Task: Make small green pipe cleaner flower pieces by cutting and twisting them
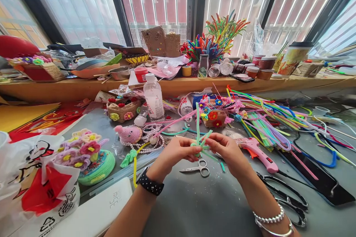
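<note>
Between my two hands is a light green pipe cleaner piece (198, 126), bent into loops at its base with one long stem standing upright. My left hand (182, 150) pinches its looped base between thumb and fingers. From the other side, my right hand (224, 152) has thumb and forefinger closed on another looped strand. Small silver scissors (198, 169) lie on the table just below the hands. A short green pipe cleaner offcut (223, 167) rests beside them. Next to my right hand lies a pink glue gun (258, 152).
Large black-handled scissors (289, 196) and a dark tablet-like slab (317, 177) lie at right, near bundled pipe cleaners (261, 129). A bottle (154, 98) stands behind. A white box (102, 207), a plastic bag (50, 189) and a flower-topped green cushion (97, 166) sit at left.
</note>
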The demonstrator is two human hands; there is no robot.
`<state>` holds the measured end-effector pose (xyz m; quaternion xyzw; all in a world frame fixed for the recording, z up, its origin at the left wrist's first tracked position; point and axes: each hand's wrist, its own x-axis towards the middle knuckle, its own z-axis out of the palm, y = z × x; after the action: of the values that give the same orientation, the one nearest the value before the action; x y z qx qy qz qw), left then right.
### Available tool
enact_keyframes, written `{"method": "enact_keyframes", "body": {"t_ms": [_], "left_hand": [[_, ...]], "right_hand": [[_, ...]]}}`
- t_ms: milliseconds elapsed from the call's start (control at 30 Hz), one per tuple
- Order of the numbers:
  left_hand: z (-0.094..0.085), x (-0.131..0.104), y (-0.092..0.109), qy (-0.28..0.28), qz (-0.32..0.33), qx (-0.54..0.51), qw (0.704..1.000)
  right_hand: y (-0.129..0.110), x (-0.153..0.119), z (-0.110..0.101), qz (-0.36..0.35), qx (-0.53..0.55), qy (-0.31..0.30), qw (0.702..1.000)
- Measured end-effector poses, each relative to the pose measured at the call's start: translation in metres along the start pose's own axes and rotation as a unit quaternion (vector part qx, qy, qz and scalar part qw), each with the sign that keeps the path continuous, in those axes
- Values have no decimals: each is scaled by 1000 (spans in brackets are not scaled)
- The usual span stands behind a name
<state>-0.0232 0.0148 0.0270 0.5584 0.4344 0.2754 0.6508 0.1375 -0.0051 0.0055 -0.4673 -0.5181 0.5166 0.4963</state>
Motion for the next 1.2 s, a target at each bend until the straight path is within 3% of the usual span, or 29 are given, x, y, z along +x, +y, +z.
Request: {"method": "enact_keyframes", "body": {"t_ms": [367, 433, 600, 700, 833, 967, 1133, 1200], "left_hand": [[-10, 0, -9, -117, -12, 94, 989], [-9, 0, -7, -92, 0, 77, 993], [-3, 2, 0, 69, 28, -28, 997], [-1, 1, 1, 85, 32, -59, 994], [1, 0, 1, 61, 29, -55, 996], [2, 1, -1, 36, 35, -22, 998], [0, 3, -4, -76, 16, 37, 996], [1, 3, -4, -63, 15, 39, 997]], "right_hand": [[2, -3, 6, -2, -23, -38, 999], [3, -3, 6, -8, -14, -12, 1000], [6, 0, 0, -14, 51, 76, 996], [6, -1, 0, -19, 61, 66, 996], [6, -1, 3, -46, 47, 44, 997], [5, -1, 3, -42, 38, 60, 997], [2, -2, 3, -30, 32, 49, 998], [3, -2, 3, -28, 34, 50, 998]]}}
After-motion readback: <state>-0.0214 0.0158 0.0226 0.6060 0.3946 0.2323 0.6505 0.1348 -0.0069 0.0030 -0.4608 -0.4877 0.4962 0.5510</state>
